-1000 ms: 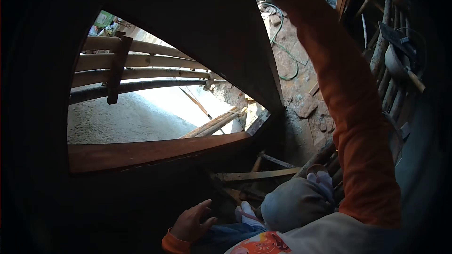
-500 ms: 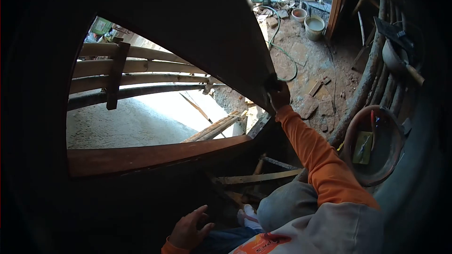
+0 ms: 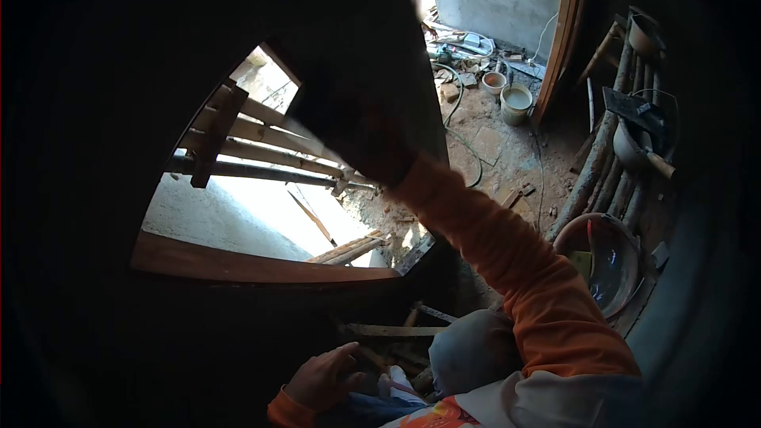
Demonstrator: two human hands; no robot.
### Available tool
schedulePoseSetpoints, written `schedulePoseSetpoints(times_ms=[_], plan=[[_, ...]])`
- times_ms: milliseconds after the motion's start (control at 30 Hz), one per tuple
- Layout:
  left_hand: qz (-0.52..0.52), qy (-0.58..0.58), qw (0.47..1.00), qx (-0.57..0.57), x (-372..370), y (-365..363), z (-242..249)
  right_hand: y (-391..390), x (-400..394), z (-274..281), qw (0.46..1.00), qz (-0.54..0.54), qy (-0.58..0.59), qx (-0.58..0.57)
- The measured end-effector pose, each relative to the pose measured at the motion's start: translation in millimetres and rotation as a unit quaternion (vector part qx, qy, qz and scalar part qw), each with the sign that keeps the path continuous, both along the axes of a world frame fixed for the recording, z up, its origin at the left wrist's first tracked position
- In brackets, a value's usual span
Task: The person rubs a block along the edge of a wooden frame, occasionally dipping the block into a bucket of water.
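Note:
My right hand is raised in deep shadow against the dark wall beside the window opening. It is closed on a dark, flat, block-like tool, whose edge overlaps the opening; I cannot tell its exact kind. An orange sleeve covers that stretched-out arm. Low in the view, my left hand hovers by my leg with loosely bent fingers apart and nothing in them. The window's reddish wooden sill lies between the two hands.
Bamboo rails cross outside the opening. On the right, a large basin holds a yellowish sponge-like block, beside a pole platform carrying pans. Farther off, a bucket, a hose and rubble cover the dirt floor.
My right hand has moved left and up from the wall's right edge, carrying the dark tool across the window's corner. The whole view has shifted slightly. My left hand stays low.

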State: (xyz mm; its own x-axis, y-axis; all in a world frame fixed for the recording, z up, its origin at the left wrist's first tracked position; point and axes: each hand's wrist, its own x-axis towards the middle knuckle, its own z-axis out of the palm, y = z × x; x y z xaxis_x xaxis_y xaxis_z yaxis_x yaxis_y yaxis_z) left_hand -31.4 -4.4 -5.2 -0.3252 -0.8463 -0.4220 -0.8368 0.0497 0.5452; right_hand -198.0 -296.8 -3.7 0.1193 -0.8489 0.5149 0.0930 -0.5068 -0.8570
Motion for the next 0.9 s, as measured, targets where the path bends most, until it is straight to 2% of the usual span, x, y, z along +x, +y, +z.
schedulePoseSetpoints(times_ms=[33,67,133,167,200,267,300,367,433,467,500,533,600,633,667,700,767,833,900], plan=[[0.011,-0.003,1.000,-0.021,8.5,0.4,-9.1,4.7,15.4,-27.0,0.962,-0.092,0.026,-0.257],[0.021,-0.007,0.999,-0.041,15.5,1.5,-13.1,22.2,6.3,-40.2,0.943,-0.155,0.061,-0.288],[0.041,-0.014,0.999,-0.023,16.8,10.0,-3.6,-1.2,-23.5,-86.1,0.984,-0.095,0.137,-0.071],[0.074,-0.018,0.997,-0.006,13.2,11.2,1.7,-26.6,-34.7,-120.8,0.982,-0.177,-0.030,0.052],[0.077,-0.023,0.997,-0.010,6.6,13.1,8.9,-51.8,-44.2,-155.4,0.932,-0.246,-0.196,0.181],[0.060,-0.002,0.997,0.051,-9.8,13.4,22.4,-101.5,-63.9,-192.7,0.892,-0.321,-0.171,0.267],[0.056,-0.011,0.997,0.047,-12.4,14.0,23.1,-105.3,-63.8,-165.8,0.890,-0.323,-0.181,0.266],[0.160,0.018,0.986,0.047,-12.2,22.3,23.3,-104.4,-51.0,-109.4,0.913,-0.333,-0.176,0.155],[0.172,-0.022,0.983,0.065,-12.8,13.7,22.7,-89.4,-17.9,-78.9,0.938,-0.259,-0.206,0.101],[0.134,-0.045,0.987,0.077,-5.8,7.5,13.1,-65.2,-3.9,-76.9,0.946,-0.307,-0.093,-0.031],[0.094,-0.067,0.989,0.089,-2.0,2.2,6.9,-44.9,3.7,-78.4,0.924,-0.346,0.023,-0.162],[0.092,-0.071,0.989,0.090,-2.8,-0.4,5.1,-44.5,-1.1,-90.1,0.923,-0.349,0.020,-0.159],[0.102,-0.049,0.988,0.108,-4.4,-6.1,2.5,-53.2,-18.6,-127.3,0.940,-0.279,0.071,-0.180],[0.102,-0.053,0.988,0.103,-4.3,-8.3,2.4,-71.3,-33.4,-131.8,0.950,-0.300,-0.088,-0.024],[0.101,-0.054,0.988,0.105,-6.3,-6.5,1.0,-93.8,-45.8,-130.6,0.913,-0.300,-0.241,0.137],[0.100,-0.059,0.987,0.113,-7.4,-3.2,1.5,-79.6,-70.9,-80.1,0.909,-0.119,-0.349,0.195],[0.102,-0.062,0.985,0.128,-8.7,-3.5,1.5,-90.6,-57.6,-50.7,0.933,-0.307,-0.173,0.069],[0.105,-0.054,0.984,0.135,-8.5,-8.4,-3.1,-86.1,-11.1,-65.8,0.920,-0.363,-0.086,-0.124],[0.122,-0.081,0.979,0.140,-5.4,-11.3,-6.2,-26.6,-4.3,-69.5,0.943,-0.250,0.053,-0.211]])
